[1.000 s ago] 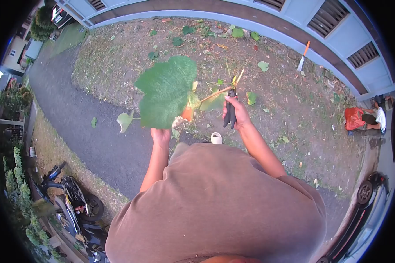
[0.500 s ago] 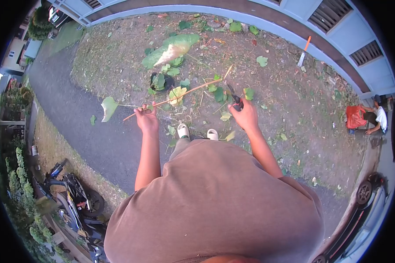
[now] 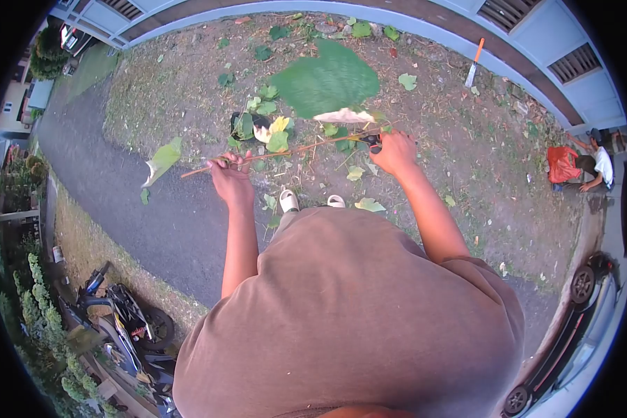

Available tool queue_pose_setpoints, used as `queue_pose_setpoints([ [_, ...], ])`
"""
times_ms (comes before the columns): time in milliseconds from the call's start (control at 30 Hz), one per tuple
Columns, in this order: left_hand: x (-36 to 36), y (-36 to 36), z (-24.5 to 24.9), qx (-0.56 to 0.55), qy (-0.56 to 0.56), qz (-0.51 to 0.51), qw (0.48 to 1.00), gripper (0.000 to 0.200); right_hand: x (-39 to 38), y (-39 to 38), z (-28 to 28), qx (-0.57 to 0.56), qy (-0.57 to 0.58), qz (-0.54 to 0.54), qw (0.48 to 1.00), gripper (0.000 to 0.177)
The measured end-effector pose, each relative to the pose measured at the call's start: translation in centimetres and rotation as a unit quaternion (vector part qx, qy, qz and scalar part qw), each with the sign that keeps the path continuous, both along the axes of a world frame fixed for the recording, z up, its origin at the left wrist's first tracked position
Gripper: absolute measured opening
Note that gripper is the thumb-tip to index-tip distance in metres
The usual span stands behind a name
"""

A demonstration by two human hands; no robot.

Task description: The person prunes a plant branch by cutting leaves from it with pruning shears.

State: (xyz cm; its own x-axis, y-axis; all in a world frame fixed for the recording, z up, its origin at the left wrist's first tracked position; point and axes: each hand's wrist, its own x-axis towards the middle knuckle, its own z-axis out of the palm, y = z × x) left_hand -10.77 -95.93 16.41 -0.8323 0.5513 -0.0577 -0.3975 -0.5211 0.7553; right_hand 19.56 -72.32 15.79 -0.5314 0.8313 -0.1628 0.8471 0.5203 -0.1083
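Observation:
A long thin brown stem (image 3: 299, 148) runs across in front of me, tilted up to the right. My left hand (image 3: 231, 181) pinches it near its left end, where a green leaf (image 3: 164, 161) with a pale edge hangs out to the left. My right hand (image 3: 396, 153) is wrapped round dark pruning shears (image 3: 374, 143), whose blades are at the stem's right part. Above that part spreads a large green leaf (image 3: 327, 80) with a whitish lower edge. Behind the stem is a black pot (image 3: 240, 125), partly covered by leaves.
Cut leaves lie scattered over the soil. An orange-handled saw (image 3: 475, 63) lies near the wall (image 3: 425, 24). At the far right a person (image 3: 601, 166) crouches by a red bag (image 3: 561, 164). A motorcycle (image 3: 129, 327) stands lower left, a car (image 3: 571, 334) lower right.
My right hand has brought the shears up to the stem. The large leaf has swung right and turned its green face to view. The stem's left end has shifted slightly left and up.

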Motion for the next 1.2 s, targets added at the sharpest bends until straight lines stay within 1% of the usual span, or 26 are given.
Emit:
queue_pose_setpoints([
  [67,0.0,0.2,0.1,0.001,-0.008,0.017,1.0,0.037,-0.2,-0.1,-1.1,-0.05,0.01,0.006,0.999,0.042],
  [100,0.0,0.2,0.3,0.006,-0.013,0.031,0.999,0.038,0.1,-0.2,-1.4,-0.051,0.01,0.007,0.999,0.042],
  [167,-0.3,-0.3,0.1,0.001,-0.011,0.037,0.999,0.038,0.9,-0.4,-1.9,-0.052,0.049,0.046,0.996,0.037],
  [200,-0.7,-0.4,0.1,-0.001,-0.007,0.043,0.999,0.037,0.9,-1.0,-2.2,-0.033,0.142,0.012,0.989,0.036],
  [233,-1.1,-0.5,0.0,-0.001,-0.007,0.044,0.999,0.037,0.9,-1.0,-2.6,-0.033,0.142,0.013,0.989,0.036],
  [300,-1.9,-1.1,-0.2,-0.002,-0.009,0.057,0.998,0.036,1.4,-1.0,-4.1,-0.143,0.037,0.001,0.989,0.043],
  [333,-2.2,-1.3,-0.4,-0.004,-0.009,0.061,0.998,0.036,2.1,-0.5,-7.2,-0.145,0.036,0.004,0.989,0.043],
  [400,-2.4,-1.6,-0.8,-0.024,-0.007,0.042,0.999,0.036,3.3,-0.6,-13.2,-0.111,0.099,0.054,0.987,0.05],
  [500,-1.8,-1.7,-1.6,-0.019,-0.027,0.011,0.999,0.036,5.9,-1.1,-22.2,-0.062,0.198,0.114,0.972,0.062],
  [533,-1.6,-1.5,-1.7,-0.021,-0.027,0.008,0.999,0.036,4.8,-2.0,-18.1,-0.137,0.206,-0.009,0.969,0.057],
  [567,-1.2,-1.4,-1.8,-0.022,-0.031,0.011,0.999,0.036,3.9,-2.6,-12.6,-0.137,0.206,-0.011,0.969,0.057],
  [600,-0.9,-1.3,-1.8,-0.023,-0.034,0.014,0.999,0.036,3.0,-3.1,-7.1,-0.136,0.178,-0.006,0.975,0.053],
  [633,-0.5,-1.1,-1.9,-0.025,-0.034,0.012,0.999,0.036,2.5,-3.5,-4.2,-0.135,0.149,-0.001,0.98,0.05],
  [667,-0.2,-0.9,-1.8,-0.007,-0.029,0.003,1.0,0.037,2.4,-3.6,-4.0,-0.113,0.152,-0.016,0.982,0.042],
  [700,0.1,-0.7,-1.7,0.009,-0.023,-0.005,1.0,0.037,2.4,-3.4,-3.9,-0.114,0.152,-0.018,0.982,0.042],
  [767,0.6,0.0,-1.2,0.011,-0.019,-0.005,1.0,0.037,2.3,-2.8,-4.0,-0.158,0.102,-0.043,0.981,0.038],
  [933,0.7,0.2,-1.4,0.011,-0.007,-0.013,1.0,0.036,3.0,-2.4,-4.4,-0.173,0.083,-0.059,0.98,0.038],
  [1000,0.3,-0.1,-2.3,-0.021,-0.005,-0.015,1.0,0.036,3.4,-2.6,-4.9,-0.204,0.151,-0.114,0.961,0.041],
  [1033,0.4,-0.2,-2.1,-0.021,-0.004,-0.015,1.0,0.036,3.6,-2.4,-7.0,-0.204,0.151,-0.114,0.96,0.041],
  [1067,0.6,-0.3,-1.7,-0.06,-0.022,-0.008,0.998,0.035,4.0,-1.9,-10.8,-0.339,0.356,-0.246,0.835,0.042],
  [1100,0.6,-0.4,-1.4,-0.098,-0.039,-0.001,0.994,0.035,4.2,-1.4,-13.6,-0.444,0.526,-0.355,0.633,0.044],
  [1133,0.4,-0.7,-1.8,-0.098,-0.038,0.002,0.994,0.035,4.4,-1.1,-14.6,-0.499,0.601,-0.411,0.47,0.044],
  [1167,0.0,-1.1,-2.7,-0.111,-0.05,-0.011,0.993,0.035,4.4,-1.4,-13.6,-0.501,0.6,-0.41,0.47,0.044],
  [1200,-0.4,-1.4,-3.5,-0.123,-0.061,-0.024,0.99,0.034,4.6,-2.0,-12.4,-0.509,0.605,-0.483,0.376,0.043],
])
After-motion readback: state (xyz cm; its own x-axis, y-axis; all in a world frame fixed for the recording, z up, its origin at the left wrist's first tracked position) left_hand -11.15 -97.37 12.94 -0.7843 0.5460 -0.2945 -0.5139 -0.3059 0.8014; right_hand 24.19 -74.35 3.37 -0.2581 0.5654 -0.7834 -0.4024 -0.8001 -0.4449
